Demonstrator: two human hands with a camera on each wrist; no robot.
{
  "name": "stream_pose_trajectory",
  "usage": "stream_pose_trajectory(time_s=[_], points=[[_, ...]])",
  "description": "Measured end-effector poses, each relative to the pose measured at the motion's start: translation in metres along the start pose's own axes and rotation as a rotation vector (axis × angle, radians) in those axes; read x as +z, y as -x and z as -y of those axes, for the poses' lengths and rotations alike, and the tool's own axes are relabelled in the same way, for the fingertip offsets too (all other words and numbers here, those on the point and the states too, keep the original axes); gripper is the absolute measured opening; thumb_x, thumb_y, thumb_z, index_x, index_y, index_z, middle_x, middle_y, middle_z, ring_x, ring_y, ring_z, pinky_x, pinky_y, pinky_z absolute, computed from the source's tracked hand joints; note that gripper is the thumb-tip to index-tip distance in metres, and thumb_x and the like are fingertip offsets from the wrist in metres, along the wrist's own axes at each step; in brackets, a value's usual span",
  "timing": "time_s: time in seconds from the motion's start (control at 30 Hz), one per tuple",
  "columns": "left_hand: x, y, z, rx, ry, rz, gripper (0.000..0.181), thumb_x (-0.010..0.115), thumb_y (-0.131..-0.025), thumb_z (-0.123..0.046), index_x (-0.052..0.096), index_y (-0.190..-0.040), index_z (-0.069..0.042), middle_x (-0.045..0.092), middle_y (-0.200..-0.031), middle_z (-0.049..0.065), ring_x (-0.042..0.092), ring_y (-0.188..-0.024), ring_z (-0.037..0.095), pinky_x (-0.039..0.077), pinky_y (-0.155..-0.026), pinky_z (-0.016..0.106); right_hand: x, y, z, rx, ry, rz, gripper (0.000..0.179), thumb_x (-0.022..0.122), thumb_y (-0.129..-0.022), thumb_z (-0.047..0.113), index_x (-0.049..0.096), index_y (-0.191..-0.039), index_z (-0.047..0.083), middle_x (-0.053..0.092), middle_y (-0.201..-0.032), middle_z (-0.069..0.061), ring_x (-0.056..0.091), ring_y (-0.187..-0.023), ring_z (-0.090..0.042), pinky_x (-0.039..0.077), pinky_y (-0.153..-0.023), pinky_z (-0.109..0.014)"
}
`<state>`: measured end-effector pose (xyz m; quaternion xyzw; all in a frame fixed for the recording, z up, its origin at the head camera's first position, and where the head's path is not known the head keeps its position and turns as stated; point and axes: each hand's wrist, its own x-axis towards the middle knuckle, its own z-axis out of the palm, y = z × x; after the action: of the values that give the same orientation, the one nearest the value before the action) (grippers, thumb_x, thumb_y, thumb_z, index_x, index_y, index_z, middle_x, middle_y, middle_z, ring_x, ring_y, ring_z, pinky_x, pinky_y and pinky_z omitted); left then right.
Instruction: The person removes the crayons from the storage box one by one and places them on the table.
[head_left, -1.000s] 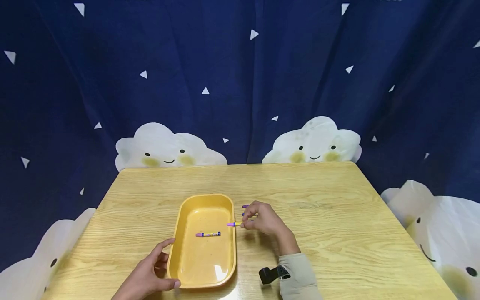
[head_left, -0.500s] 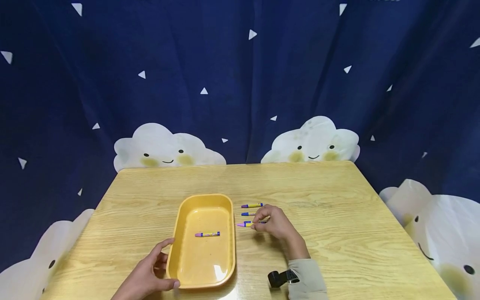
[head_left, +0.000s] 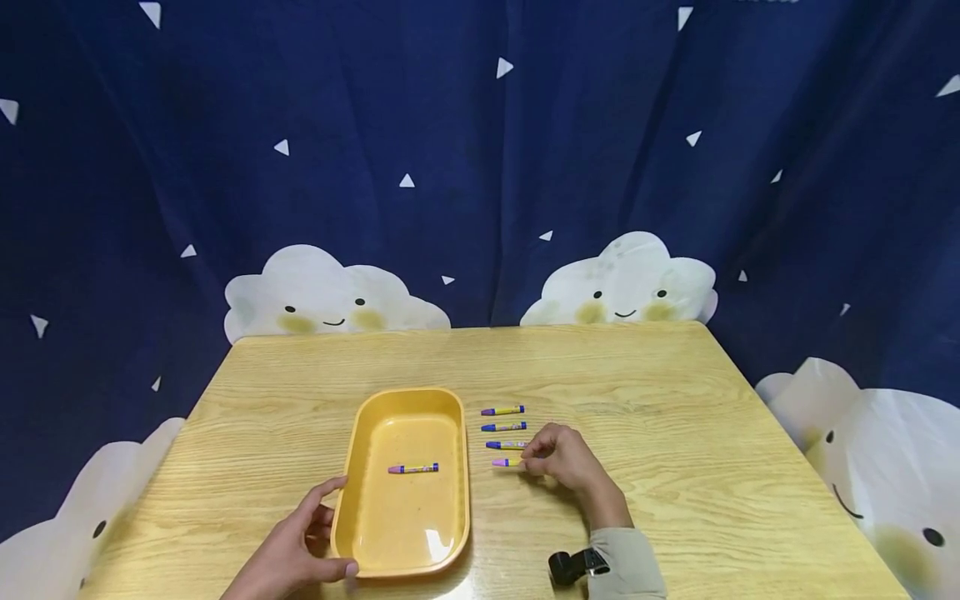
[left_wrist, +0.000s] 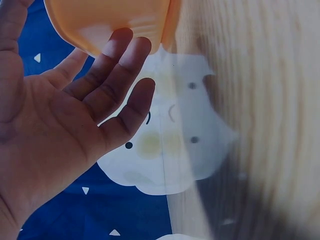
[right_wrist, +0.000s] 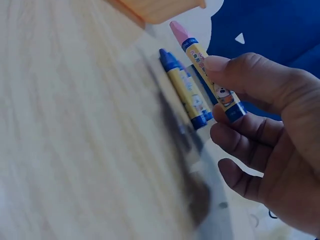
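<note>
My right hand (head_left: 566, 457) pinches a pink crayon (right_wrist: 202, 64) between thumb and fingers, low over the table right of the tray. The pink tip points left, and the fingers cover its rear end in the head view. Just beyond it, a blue-tipped crayon (head_left: 502, 445), another blue crayon (head_left: 504, 427) and a purple crayon (head_left: 502, 410) lie in a row, roughly parallel. At the left, my left hand (head_left: 288, 546) rests with spread, relaxed fingers against the outer wall of the yellow tray (head_left: 467, 500), thumb at its near-left corner. One pink-tipped crayon (head_left: 413, 468) lies inside the tray.
The wooden table (head_left: 637, 375) extends right of the crayons and behind the tray. A dark blue curtain (head_left: 480, 167) with white triangles and smiling clouds hangs behind and beside it. A black strap device (head_left: 573, 567) sits on the right wrist.
My right hand has moved right and nearer, carrying the pink crayon away from the tray's right rim to the near end of the row. The left hand and tray stay put.
</note>
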<state>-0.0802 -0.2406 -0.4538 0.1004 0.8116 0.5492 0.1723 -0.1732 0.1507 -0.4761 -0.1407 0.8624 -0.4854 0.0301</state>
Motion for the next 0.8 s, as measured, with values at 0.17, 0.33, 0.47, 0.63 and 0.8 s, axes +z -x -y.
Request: stream_pose_trajectory(time_s=[0.17, 0.33, 0.47, 0.63, 0.8], points=[[0.000, 0.000, 0.000, 0.002, -0.007, -0.002, 0.097, 0.084, -0.067, -0.013, 0.024, -0.142, -0.004, 0.059, -0.101, 0.015, 0.060, -0.087, 0.024, 0.048, -0.074, 0.028, 0.005, 0.000, -0.008, 0.001, 0.061, 0.016, 0.010, 0.080, -0.070, 0.006, 0.071, -0.069, 0.010, 0.056, -0.077, 0.004, 0.050, -0.074, -0.013, 0.043, -0.063, -0.026], [-0.001, -0.001, -0.002, -0.006, -0.037, -0.018, 0.097, 0.085, -0.066, -0.015, 0.026, -0.142, -0.006, 0.059, -0.100, 0.013, 0.058, -0.086, 0.024, 0.047, -0.074, 0.029, 0.008, -0.003, -0.011, -0.018, 0.096, -0.008, 0.011, 0.081, -0.069, 0.006, 0.071, -0.068, 0.011, 0.054, -0.076, 0.004, 0.050, -0.073, -0.013, 0.043, -0.063, -0.027], [-0.001, -0.001, -0.002, -0.005, -0.038, -0.017, 0.097, 0.085, -0.066, -0.015, 0.026, -0.142, -0.007, 0.059, -0.100, 0.013, 0.058, -0.086, 0.023, 0.047, -0.074, 0.029, 0.010, -0.004, -0.013, -0.028, 0.117, -0.027, 0.013, 0.082, -0.067, 0.005, 0.071, -0.068, 0.012, 0.052, -0.075, 0.004, 0.050, -0.072, -0.012, 0.043, -0.064, -0.026], [0.000, 0.001, 0.000, 0.013, -0.022, -0.003, 0.096, 0.084, -0.067, -0.014, 0.024, -0.142, -0.005, 0.059, -0.101, 0.015, 0.059, -0.085, 0.022, 0.047, -0.074, 0.028, 0.012, -0.003, -0.014, -0.015, 0.126, -0.033, 0.015, 0.082, -0.067, 0.004, 0.070, -0.067, 0.012, 0.051, -0.074, 0.005, 0.050, -0.072, -0.011, 0.043, -0.063, -0.025], [0.001, 0.001, -0.001, -0.001, -0.010, -0.007, 0.096, 0.084, -0.067, -0.014, 0.024, -0.142, -0.005, 0.058, -0.100, 0.015, 0.059, -0.085, 0.023, 0.047, -0.073, 0.027, 0.013, -0.002, -0.012, -0.018, 0.127, -0.034, 0.013, 0.081, -0.068, 0.004, 0.071, -0.067, 0.011, 0.052, -0.074, 0.005, 0.049, -0.072, -0.011, 0.043, -0.063, -0.026]])
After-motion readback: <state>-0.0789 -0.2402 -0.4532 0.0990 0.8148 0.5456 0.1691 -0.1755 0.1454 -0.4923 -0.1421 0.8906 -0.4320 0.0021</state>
